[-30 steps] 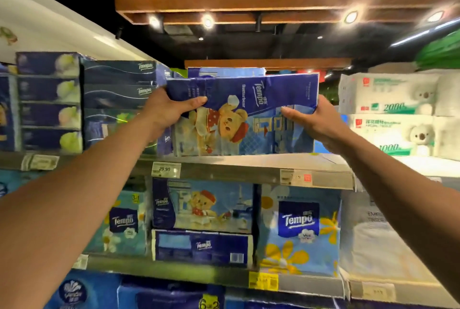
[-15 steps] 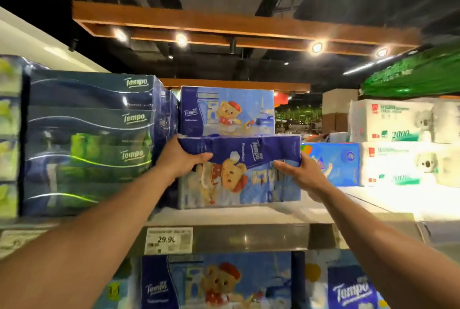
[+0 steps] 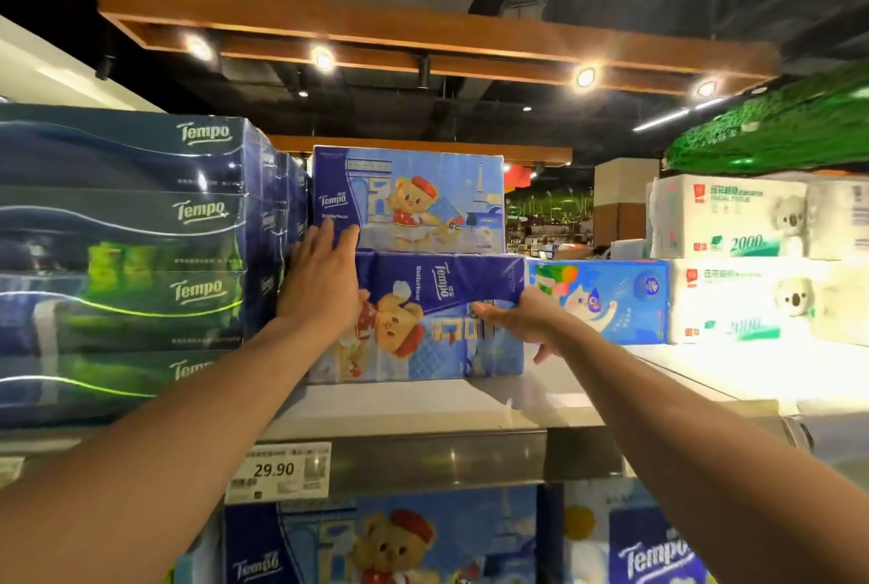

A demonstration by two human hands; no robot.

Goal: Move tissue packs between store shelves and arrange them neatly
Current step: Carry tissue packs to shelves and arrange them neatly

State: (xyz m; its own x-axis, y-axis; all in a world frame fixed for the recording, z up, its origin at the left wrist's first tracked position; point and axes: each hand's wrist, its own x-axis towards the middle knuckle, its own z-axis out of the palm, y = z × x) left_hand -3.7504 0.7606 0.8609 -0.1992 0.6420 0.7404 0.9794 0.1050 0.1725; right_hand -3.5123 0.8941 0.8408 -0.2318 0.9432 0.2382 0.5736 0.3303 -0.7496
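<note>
Two hands work the top shelf in the head view, the only view given. The left hand lies flat and spread against the left end of the bear-print tissue pack, fingers reaching up onto the matching pack behind. The right hand grips the front pack's right side, thumb over the printed face, fingers curled round the edge. The front pack stands on the shelf, turned so its "Tempo" and "Butterbear" lettering runs sideways, close beside the dark Tempo box stack on its left and in front of the upright bear pack.

As I judge it, the step in hand is seating this pack and squaring it to its neighbours. The next move calls for a push back until it meets the rear pack, edges flush, then release.

Legible writing: "Tempo" on each dark box; a shelf tag reading "29.90"; "2000" on the white koala-print packs at right. More Tempo packs show on the shelf below.
</note>
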